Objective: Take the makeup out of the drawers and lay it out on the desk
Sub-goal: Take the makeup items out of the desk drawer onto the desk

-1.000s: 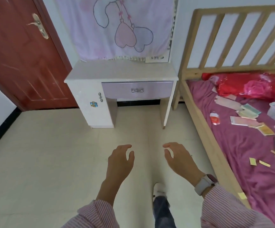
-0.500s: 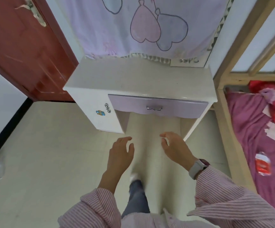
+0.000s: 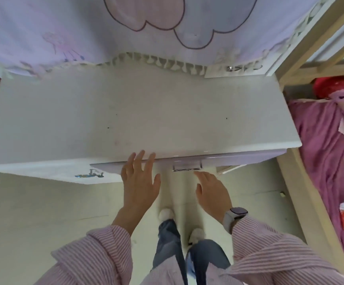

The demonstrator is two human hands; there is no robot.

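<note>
A white desk (image 3: 125, 112) fills the middle of the head view, its top bare. Under its front edge runs a closed lilac drawer (image 3: 239, 160) with a metal handle (image 3: 187, 167). My left hand (image 3: 139, 184) is spread open with its fingertips at the drawer's upper edge, left of the handle. My right hand (image 3: 211, 192), wearing a watch, hovers open just below and right of the handle, not touching it. No makeup is visible.
A lilac cloth (image 3: 125, 27) with heart drawings hangs over the wall behind the desk. A white cabinet door (image 3: 64, 174) with a small handle sits at the desk's left. A wooden bed frame (image 3: 302, 202) with purple bedding (image 3: 321, 153) stands close on the right.
I have walked up to the desk, which now fills the view from above. Both hands have risen from in front of me to the drawer front.
</note>
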